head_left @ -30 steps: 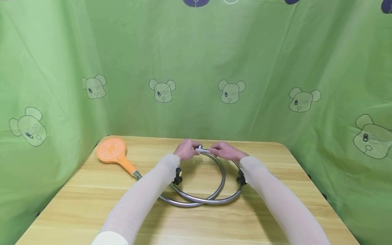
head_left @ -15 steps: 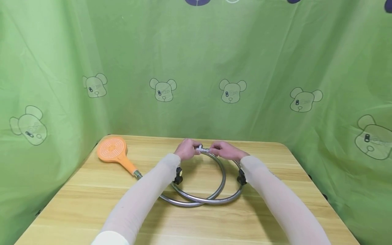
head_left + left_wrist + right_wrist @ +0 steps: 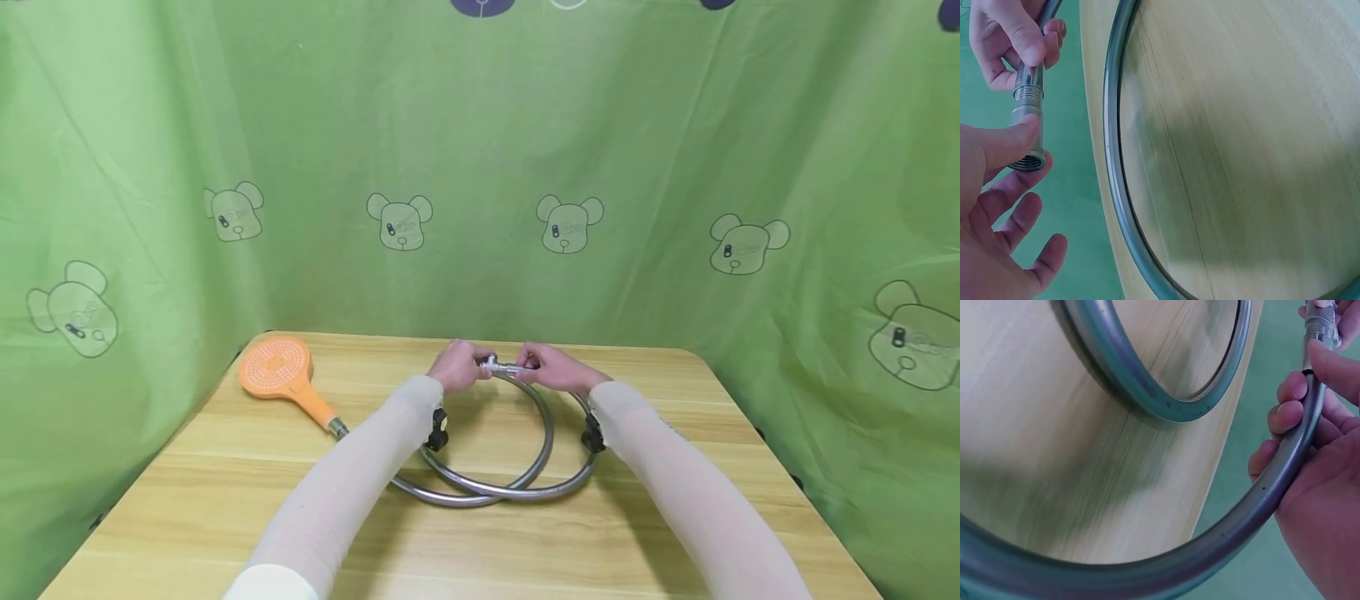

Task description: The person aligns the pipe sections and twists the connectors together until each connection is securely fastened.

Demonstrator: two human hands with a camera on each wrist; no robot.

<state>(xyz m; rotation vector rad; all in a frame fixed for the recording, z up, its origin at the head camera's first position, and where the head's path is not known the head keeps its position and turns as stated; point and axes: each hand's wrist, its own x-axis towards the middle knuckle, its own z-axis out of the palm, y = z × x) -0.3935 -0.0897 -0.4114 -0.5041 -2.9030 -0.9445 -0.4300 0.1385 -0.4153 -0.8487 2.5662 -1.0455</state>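
A silver threaded metal fitting (image 3: 1027, 125) is pinched by my left hand (image 3: 455, 367), thumb on its side and a fingertip beneath its open end. The other fingers of that hand spread loosely. My right hand (image 3: 555, 369) grips the end of a grey metal shower hose (image 3: 1294, 447), its fingers curled round the hose and its thumb on the smooth metal end piece (image 3: 1030, 75). Some bare thread shows between that piece and the fitting, which are in line. At the hose's other end, an orange shower head (image 3: 276, 367) lies face up on the left.
The hose lies in overlapping loops on the wooden table (image 3: 480, 558), below and between my forearms. A green curtain (image 3: 480, 283) with bear faces hangs behind the table and along both sides. A black wrist camera (image 3: 437, 431) sits under my left wrist.
My right hand's fingers have shifted slightly up and to the right, so more of the silver joint shows between the hands. The left hand and shower head stay in place.
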